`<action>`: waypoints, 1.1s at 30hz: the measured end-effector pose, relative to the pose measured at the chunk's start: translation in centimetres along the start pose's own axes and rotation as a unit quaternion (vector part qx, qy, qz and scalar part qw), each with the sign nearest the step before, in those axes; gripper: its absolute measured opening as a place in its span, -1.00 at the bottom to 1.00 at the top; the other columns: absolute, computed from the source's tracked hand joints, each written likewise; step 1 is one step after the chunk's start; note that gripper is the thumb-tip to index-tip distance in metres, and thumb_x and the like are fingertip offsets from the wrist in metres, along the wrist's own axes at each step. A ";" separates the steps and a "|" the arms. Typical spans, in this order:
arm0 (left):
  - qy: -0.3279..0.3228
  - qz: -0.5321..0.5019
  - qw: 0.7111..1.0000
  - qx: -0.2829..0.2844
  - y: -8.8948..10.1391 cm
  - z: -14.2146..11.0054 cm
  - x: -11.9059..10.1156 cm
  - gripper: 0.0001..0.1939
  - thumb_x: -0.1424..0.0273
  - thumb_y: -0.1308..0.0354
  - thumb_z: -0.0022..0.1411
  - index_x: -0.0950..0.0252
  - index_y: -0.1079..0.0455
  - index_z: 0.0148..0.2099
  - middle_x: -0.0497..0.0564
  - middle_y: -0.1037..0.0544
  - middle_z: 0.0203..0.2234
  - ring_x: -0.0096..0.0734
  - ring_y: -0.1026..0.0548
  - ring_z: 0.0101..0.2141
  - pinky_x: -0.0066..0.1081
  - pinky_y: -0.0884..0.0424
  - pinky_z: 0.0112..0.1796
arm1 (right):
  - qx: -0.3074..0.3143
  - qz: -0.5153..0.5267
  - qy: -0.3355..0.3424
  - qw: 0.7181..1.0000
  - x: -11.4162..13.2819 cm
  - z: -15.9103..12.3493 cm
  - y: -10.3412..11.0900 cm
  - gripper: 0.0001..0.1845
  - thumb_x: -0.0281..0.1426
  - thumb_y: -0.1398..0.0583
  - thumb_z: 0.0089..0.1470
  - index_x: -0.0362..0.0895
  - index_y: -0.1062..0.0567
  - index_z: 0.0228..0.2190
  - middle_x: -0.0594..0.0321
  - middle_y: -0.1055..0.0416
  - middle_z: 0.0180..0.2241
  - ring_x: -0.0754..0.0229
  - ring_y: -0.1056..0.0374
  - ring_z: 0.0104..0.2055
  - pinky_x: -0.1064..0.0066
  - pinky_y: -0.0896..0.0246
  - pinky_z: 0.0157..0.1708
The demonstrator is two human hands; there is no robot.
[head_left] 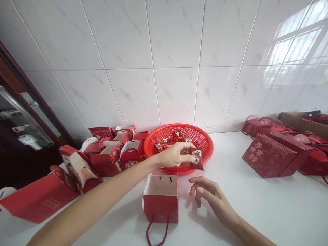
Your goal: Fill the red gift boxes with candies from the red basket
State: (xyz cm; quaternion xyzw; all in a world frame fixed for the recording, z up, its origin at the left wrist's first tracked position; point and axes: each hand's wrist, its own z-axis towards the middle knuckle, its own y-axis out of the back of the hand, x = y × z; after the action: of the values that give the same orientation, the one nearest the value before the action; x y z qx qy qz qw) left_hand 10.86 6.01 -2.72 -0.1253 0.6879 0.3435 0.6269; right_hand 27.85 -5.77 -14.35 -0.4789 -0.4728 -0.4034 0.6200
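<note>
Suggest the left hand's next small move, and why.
Probably move the left hand over the corded red box: that hand holds a wrapped packet above the red basket, and the box stands open nearby.

Red packet partly behind the left hand

White tabletop abuts wall of glossy, grey-veined tiles; dark reddish-brown door with metal handle at left; daylit, barred window reflection upper right.
</note>
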 end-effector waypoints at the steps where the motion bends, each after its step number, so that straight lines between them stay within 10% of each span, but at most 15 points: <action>1: 0.007 -0.008 1.000 -0.014 0.2 0.0 0.0 -0.63 0.32 -0.35 0.17 0.29 -0.52 0.02 0.08 -0.62 -0.20 -0.27 -0.57 -0.18 -0.33 -0.45 -0.19 | 0.004 0.002 -0.008 1.000 -0.1 0.0 0.0 -0.51 -0.01 -0.31 0.11 -0.15 -0.56 -0.12 0.18 -0.48 -0.35 0.26 -0.30 -0.49 0.30 -0.33 -0.36; 16: -0.004 -0.079 0.993 -0.092 2.9 -1.2 1.8 -0.62 0.17 -0.44 0.07 0.36 -0.54 -0.20 0.01 -0.60 -0.36 -0.38 -0.54 -0.31 -0.33 -0.45 -0.16 | 0.102 -0.208 0.037 0.972 -2.7 -0.7 -0.8 -0.04 -0.02 -0.42 -0.08 -0.02 -0.27 0.27 -0.01 -0.36 0.15 -0.04 -0.36 0.02 0.16 -0.29 0.02; 22: 0.000 -0.060 0.994 -0.094 2.4 -1.1 2.9 -0.60 0.16 -0.45 0.04 0.35 -0.52 -0.20 -0.02 -0.58 -0.39 -0.37 -0.53 -0.32 -0.34 -0.45 -0.20 | 0.108 -0.274 0.041 0.955 -3.1 0.0 -2.3 0.41 -0.10 -0.53 -0.26 -0.05 0.08 0.44 -0.11 0.07 0.43 -0.28 0.14 0.45 -0.12 0.17 0.38; 33: 0.027 -0.088 0.991 -0.102 2.2 -0.4 3.5 -0.53 0.11 -0.46 0.04 0.35 -0.56 -0.12 0.08 -0.65 -0.31 -0.31 -0.58 -0.31 -0.29 -0.48 -0.18 | 0.054 -0.250 0.031 0.966 -2.0 0.2 -3.3 0.09 -0.38 -0.50 -0.21 0.01 -0.22 0.32 0.03 -0.24 0.28 -0.19 -0.18 0.31 0.00 -0.12 0.28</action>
State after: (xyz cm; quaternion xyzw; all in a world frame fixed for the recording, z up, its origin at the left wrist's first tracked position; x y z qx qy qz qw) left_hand 8.52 8.28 -5.34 -0.2580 0.6525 0.3521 0.6194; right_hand 24.18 -6.16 -15.60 -0.2987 -0.5790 -0.5338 0.5391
